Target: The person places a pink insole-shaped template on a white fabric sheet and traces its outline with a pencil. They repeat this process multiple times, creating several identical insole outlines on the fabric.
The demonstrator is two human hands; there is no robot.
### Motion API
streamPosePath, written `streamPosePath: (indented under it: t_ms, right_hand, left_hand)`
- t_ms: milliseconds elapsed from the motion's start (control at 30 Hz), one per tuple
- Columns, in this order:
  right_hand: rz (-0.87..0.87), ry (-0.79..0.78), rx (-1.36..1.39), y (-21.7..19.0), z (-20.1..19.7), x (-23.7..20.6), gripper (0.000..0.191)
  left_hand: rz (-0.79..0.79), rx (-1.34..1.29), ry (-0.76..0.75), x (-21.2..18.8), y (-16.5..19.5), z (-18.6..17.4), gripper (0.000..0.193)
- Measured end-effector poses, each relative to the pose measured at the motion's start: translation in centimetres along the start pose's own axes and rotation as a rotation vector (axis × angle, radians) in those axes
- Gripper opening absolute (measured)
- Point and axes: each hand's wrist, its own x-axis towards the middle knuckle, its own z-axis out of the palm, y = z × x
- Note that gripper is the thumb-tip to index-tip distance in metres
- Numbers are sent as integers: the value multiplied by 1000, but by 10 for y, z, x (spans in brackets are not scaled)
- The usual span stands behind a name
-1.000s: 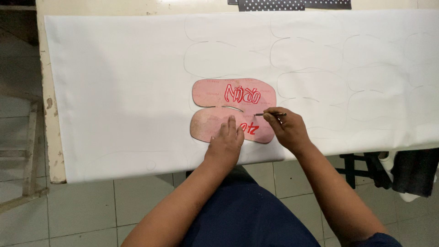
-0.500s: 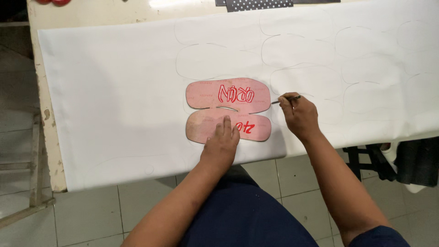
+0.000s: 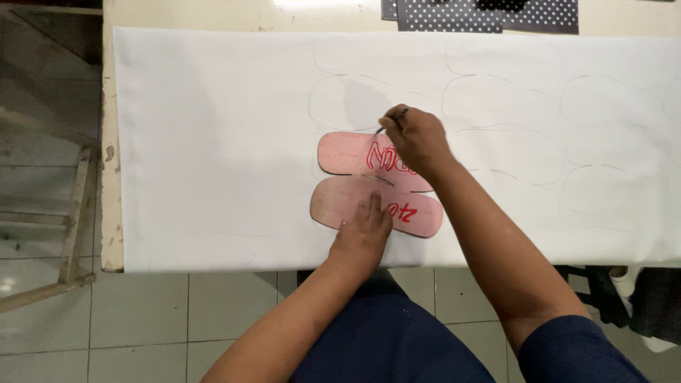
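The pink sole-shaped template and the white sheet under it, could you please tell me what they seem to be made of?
The pink sole-shaped template looks like stiff board or thin wood: matte, worn, with flat rigid edges under the left hand. The white sheet looks like thin fabric or sheet material: matte, lying flat and taking pencil outlines. The right hand holds a pen-like marker.

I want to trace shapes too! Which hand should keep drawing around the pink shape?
Probably the right hand: it grips the pen at the pink template's top edge, while the left hand presses the template flat.
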Motion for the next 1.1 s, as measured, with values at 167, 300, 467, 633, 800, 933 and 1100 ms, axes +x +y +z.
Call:
streamPosePath:
  t_ms: [167, 300, 467, 633, 800, 933, 1100]
  right_hand:
    - [-138, -109, 112, -45, 31, 13, 15]
    - [-97, -220, 153, -59, 43, 8, 16]
    - [-277, -265, 91, -62, 57, -9, 15]
    - [-267, -286, 24, -47, 54, -40, 18]
    - [50, -318, 66, -21, 27, -57, 19]
    - [169, -222, 206, 1, 9, -74, 18]
    - [193, -175, 328, 8, 16, -93, 17]
  left_hand:
    - [31, 30, 177, -1, -4, 15, 46]
    - [16, 40, 91, -3, -7, 19, 47]
    - [-31, -77, 70, -7, -8, 17, 44]
    - [-53, -137, -33, -7, -11, 13, 45]
    - [-9, -47, -42, -10, -13, 7, 47]
    - [-15, -19, -25, -14, -9, -7, 48]
    - [-82, -42, -194, -12, 0, -26, 47]
